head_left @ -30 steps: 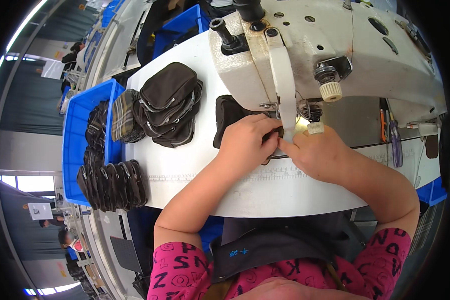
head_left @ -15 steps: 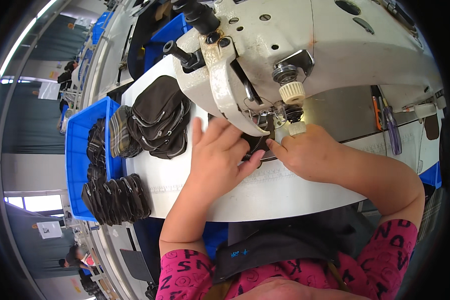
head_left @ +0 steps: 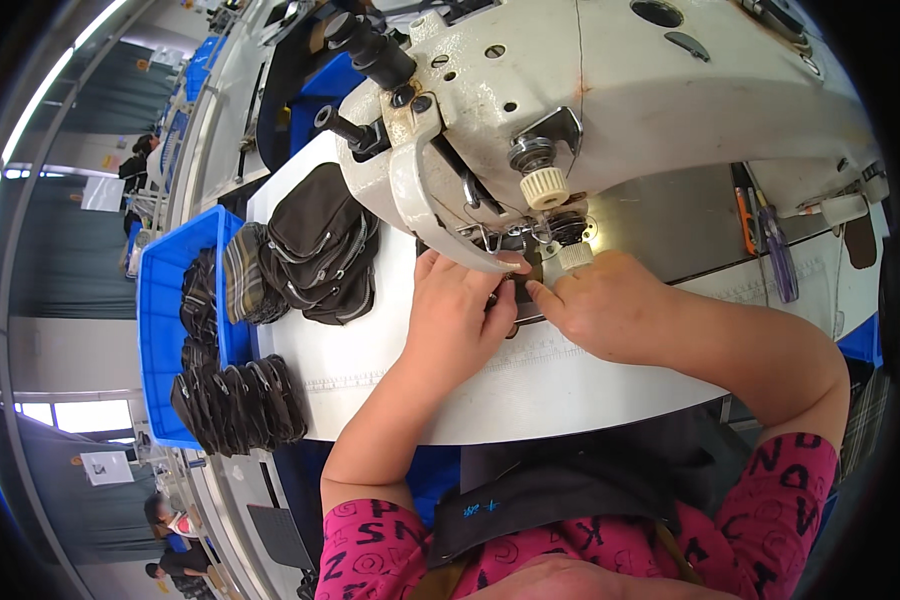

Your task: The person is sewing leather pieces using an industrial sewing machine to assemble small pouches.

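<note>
Both hands pinched a small dark pouch piece [head_left: 523, 297] flat under the needle of the sewing machine [head_left: 610, 110], near the middle of the white table [head_left: 570, 385]. The left hand [head_left: 457, 315] pressed from its left, the right hand [head_left: 605, 305] from its right. It looked soft, light and floppy, best held by its edges. Finished pouches [head_left: 320, 250] lay piled towards the table's left edge, beside a blue bin [head_left: 160, 330].

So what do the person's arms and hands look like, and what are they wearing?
Both hands are bare: no gloves, rings or watch show on the left hand or the right hand. The forearms are bare too. Short sleeves end near the elbows, bright pink with dark letter shapes printed all over. A dark strap crosses the chest.
</note>
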Action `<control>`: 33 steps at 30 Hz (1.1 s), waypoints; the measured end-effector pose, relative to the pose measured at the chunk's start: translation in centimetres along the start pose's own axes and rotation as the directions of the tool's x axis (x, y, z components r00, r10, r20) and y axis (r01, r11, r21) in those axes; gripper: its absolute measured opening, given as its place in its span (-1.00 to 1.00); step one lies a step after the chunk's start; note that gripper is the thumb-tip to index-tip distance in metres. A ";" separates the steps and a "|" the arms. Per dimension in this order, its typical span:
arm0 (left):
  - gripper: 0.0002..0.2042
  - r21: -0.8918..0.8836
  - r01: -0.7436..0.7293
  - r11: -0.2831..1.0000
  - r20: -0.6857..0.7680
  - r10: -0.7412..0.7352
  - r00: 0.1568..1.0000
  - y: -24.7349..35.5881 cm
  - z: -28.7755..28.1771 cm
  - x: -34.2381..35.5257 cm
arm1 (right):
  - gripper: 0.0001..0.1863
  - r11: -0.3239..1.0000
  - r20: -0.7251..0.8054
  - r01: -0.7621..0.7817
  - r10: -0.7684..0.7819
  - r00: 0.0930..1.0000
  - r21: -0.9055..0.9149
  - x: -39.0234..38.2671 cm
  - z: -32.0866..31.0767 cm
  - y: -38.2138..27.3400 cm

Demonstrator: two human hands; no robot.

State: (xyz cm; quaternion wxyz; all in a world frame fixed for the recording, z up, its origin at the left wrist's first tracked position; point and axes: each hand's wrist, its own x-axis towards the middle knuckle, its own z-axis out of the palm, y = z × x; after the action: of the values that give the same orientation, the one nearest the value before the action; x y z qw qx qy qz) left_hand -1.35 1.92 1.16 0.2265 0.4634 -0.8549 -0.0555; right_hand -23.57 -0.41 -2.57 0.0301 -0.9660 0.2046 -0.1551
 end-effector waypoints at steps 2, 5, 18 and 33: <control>-0.65 0.029 -0.009 1.000 -0.041 0.010 0.999 0.2 0.6 0.1 | -0.63 1.000 0.015 -0.002 0.002 1.000 -0.005 0.1 -0.1 0.0; -0.66 0.134 -0.022 0.991 -0.089 0.034 0.995 -0.3 1.5 0.1 | -0.63 1.000 0.029 -0.002 0.003 1.000 -0.020 0.1 -0.1 -0.1; -0.84 -0.011 -0.076 0.997 0.009 0.077 0.997 -1.4 2.0 0.0 | -0.75 1.000 0.037 -0.011 0.011 0.999 -0.007 0.2 -0.5 -0.1; -0.84 -0.097 -0.059 0.994 0.001 0.059 0.998 -0.9 2.1 0.0 | -0.67 1.000 0.104 0.024 -0.026 0.994 0.020 -0.1 -0.5 -0.6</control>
State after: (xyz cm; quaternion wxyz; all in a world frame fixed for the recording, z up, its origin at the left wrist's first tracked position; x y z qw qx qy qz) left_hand -1.63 1.17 -0.99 0.2483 0.4265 -0.8650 -0.0911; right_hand -23.56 0.21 -2.00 0.0480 -0.9749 0.1894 -0.1068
